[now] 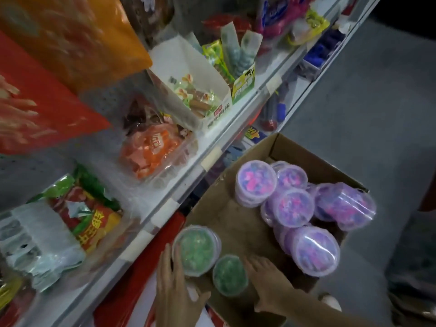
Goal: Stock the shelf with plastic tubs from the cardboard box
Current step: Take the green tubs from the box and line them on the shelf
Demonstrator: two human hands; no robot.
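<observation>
An open cardboard box (224,215) stands on the floor beside the shelf (212,152). Several purple-filled plastic tubs (295,206) lie stacked in its right half. Two green-filled tubs sit at its near left: a larger one (197,249) and a smaller one (230,274). My left hand (172,284) rests flat against the left side of the larger green tub, fingers spread. My right hand (266,272) lies just right of the smaller green tub, fingers apart, touching or nearly touching it. Neither hand is closed around a tub.
The shelf holds snack bags: orange packets (153,149), a green and red bag (87,208), a white display carton (200,90). Red packaging (141,279) sits on the lower level left of the box. Grey floor lies to the right.
</observation>
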